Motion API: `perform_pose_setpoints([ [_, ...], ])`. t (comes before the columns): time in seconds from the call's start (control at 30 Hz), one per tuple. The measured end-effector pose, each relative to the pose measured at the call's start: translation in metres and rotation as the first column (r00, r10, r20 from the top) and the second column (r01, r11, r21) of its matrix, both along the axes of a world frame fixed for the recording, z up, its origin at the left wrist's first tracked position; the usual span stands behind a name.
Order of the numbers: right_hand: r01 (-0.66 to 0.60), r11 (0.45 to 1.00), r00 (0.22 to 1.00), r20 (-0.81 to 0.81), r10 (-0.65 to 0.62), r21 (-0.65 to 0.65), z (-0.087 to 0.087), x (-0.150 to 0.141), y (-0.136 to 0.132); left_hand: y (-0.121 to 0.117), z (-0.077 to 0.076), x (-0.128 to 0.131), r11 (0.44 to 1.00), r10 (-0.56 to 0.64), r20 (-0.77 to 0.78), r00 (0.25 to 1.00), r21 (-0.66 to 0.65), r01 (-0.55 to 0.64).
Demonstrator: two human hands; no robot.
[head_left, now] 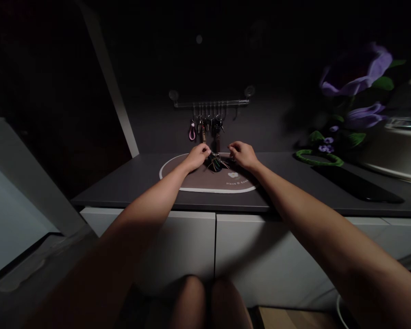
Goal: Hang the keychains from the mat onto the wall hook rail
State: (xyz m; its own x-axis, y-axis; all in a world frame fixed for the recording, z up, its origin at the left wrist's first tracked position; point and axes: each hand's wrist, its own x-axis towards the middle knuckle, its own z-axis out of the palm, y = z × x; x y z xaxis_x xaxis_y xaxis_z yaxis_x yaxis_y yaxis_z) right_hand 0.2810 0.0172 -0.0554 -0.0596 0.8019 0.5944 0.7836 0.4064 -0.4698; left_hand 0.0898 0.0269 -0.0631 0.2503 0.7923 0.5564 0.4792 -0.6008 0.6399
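While in the pinched left hand, keys lengthwise aslant, tips down-right; right hand half-curled, contents unclear.

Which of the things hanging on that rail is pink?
The loop strap at the row's far left; the other pieces hanging from the clear rail look brown, dark or metallic.
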Motion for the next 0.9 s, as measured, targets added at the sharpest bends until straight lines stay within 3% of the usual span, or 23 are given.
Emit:
perform_pose_setpoints([
  [0.63, -0.054, 0.998, 0.946, -0.321, 0.040, -0.036, 0.006, 0.004, 0.003, -0.003, 0.013, -0.004, 0.976, 0.174, 0.144, 0.974, 0.110, -0.190],
  [0.77, -0.015, 0.999, 0.964, -0.264, 0.003, -0.043, 0.008, 0.006, -0.001, -0.005, 0.017, -0.005, 0.970, 0.202, 0.171, 0.964, 0.105, -0.221],
  [0.9, 0.062, 0.995, 0.996, -0.059, -0.067, -0.082, 0.007, 0.010, -0.001, -0.004, 0.017, -0.006, 0.970, 0.204, 0.236, 0.950, 0.080, -0.229],
])
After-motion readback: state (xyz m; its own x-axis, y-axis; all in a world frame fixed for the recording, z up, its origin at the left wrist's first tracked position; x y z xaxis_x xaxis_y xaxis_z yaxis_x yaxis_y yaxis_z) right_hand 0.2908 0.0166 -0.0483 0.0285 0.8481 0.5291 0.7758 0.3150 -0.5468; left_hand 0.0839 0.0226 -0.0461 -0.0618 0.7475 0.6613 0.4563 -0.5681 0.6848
